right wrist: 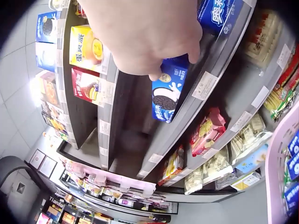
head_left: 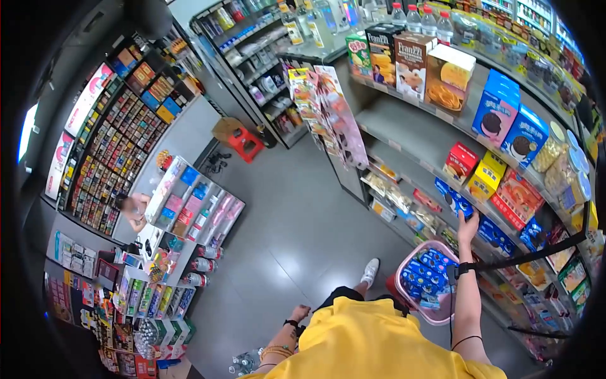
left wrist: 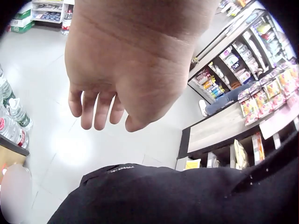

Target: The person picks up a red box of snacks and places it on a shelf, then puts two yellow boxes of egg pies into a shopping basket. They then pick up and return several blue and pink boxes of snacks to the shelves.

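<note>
My right hand point(head_left: 468, 228) reaches to a shelf on the right and grips the end of a blue Oreo cookie box point(right wrist: 164, 95). In the right wrist view, the thumb and a finger lie on either side of the box's near end, and its printed cookie faces out. The rest of that hand's fingers are hidden behind the hand's back. Below the arm stands a pink basket point(head_left: 400, 282) with several blue packs point(head_left: 424, 278) inside. Hanging beside my body, my left hand point(left wrist: 126, 70) has loosely bent fingers and holds nothing.
More blue boxes point(head_left: 495, 235) line the same shelf. Above are red point(head_left: 461, 159) and yellow boxes point(head_left: 485, 175). Bagged snacks hang at the shelf's end point(head_left: 338, 114). Water bottles point(head_left: 246, 362) stand by my left side, and a person point(head_left: 134, 208) is behind the counter.
</note>
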The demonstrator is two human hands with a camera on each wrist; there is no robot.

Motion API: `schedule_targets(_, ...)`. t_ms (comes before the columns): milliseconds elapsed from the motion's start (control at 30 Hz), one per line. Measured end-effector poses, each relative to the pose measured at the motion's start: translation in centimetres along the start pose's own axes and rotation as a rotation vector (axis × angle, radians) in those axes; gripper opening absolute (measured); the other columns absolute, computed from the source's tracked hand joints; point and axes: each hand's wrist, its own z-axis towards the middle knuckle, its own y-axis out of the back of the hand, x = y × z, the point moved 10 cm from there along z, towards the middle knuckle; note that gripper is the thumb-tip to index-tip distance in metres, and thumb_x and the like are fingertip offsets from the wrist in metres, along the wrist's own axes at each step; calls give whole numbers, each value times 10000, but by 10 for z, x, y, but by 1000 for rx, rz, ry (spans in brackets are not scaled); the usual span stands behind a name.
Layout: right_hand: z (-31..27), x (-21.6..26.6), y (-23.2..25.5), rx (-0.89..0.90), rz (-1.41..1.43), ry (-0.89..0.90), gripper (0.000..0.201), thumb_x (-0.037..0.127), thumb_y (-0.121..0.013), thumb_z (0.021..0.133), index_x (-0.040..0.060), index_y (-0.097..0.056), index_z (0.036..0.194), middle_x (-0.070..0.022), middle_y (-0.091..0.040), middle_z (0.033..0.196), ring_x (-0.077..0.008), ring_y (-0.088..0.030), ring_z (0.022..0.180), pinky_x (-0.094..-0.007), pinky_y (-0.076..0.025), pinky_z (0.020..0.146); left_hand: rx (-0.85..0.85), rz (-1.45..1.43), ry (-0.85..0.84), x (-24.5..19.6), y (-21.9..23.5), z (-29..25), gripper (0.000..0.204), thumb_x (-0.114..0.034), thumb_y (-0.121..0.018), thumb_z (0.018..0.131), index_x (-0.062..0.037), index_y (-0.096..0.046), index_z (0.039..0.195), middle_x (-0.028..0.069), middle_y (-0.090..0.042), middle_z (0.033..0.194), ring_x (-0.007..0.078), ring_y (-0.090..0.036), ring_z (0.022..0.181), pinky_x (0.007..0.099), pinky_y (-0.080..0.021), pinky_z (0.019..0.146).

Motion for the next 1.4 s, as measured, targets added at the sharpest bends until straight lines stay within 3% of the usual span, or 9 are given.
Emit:
schedule_targets(133, 18, 4, -14, 93, -165, -34, 564, 262, -651, 826, -59, -457, 1247, -303, -519, 1190, -440, -478, 1117, -451, -371, 962, -25, -133, 54, 6, 1, 1, 363, -361, -587, 801, -20, -673, 889, 74, -661, 747, 183, -616, 658, 316, -486, 628)
schedule_targets(400, 32, -100, -77, 271, -409, -102, 449, 270, -586, 865, -3, -475, 1204, -294, -504, 1188, -453, -468, 1103, -474, -360, 976, -34, -217, -5, -7, -2, 16, 372, -362, -598, 811, -17, -677, 924, 79, -664, 750, 153, -596, 624, 296, -472, 576)
schedule_targets(600, 29, -69, -89, 287, -775, 137, 366, 214, -586, 791, 30, -583, 1107, -239, -566, 1146, -385, -535, 1082, -481, -395, 947, -31, -92, 40, -7, 1, 10, 377, -347, -598, 813, -5, -667, 955, 96, -672, 790, 172, -630, 679, 296, -493, 618)
schedule_targets(633, 31, -52, -88, 324, -799, 122, 345, 197, -579, 779, 32, -603, 1081, -228, -584, 1122, -374, -551, 1067, -480, -408, 935, 1, -165, -58, 0, -5, 25, 370, -328, -601, 813, 9, -657, 957, 102, -672, 807, 173, -641, 700, 289, -492, 614)
schedule_targets(767, 34, -32, -101, 417, -742, 215, 408, 176, -601, 763, 50, -561, 1149, -227, -568, 1152, -376, -532, 1097, -480, -406, 946, -69, -143, -108, -5, 6, 14, 355, -303, -613, 813, 10, -650, 977, 108, -669, 802, 174, -622, 642, 294, -473, 544)
schedule_targets(867, 33, -31, -104, 447, -693, 275, 466, 159, -618, 751, 63, -530, 1199, -226, -556, 1175, -378, -518, 1120, -480, -404, 954, 37, -204, -64, 0, -1, 12, 337, -292, -593, 812, 16, -659, 930, 90, -655, 745, 159, -580, 600, 289, -461, 533)
schedule_targets(1000, 35, -22, -82, 553, -662, 233, 449, 88, -525, 794, 97, -509, 1243, -227, -554, 1183, -383, -522, 1118, -482, -417, 941, -109, -382, -50, 3, 1, 3, 258, -245, -582, 796, -3, -670, 807, 65, -614, 656, 142, -555, 582, 284, -448, 537)
schedule_targets(1133, 38, -37, -71, 613, -746, 196, 483, 63, -472, 811, 140, -496, 1287, -241, -563, 1165, -395, -532, 1101, -476, -409, 953, 6, -241, -50, 13, -9, 17, 227, -213, -580, 784, -8, -679, 781, 50, -619, 696, 126, -547, 629, 299, -432, 552)
schedule_targets(1400, 38, -33, -66, 581, -659, 161, 312, 105, -506, 817, 49, -603, 1108, -226, -586, 1129, -370, -548, 1085, -485, -419, 934, -41, -277, -94, -1, -2, 22, 333, -233, -577, 810, 54, -615, 975, 76, -630, 772, 163, -564, 636, 294, -457, 594)
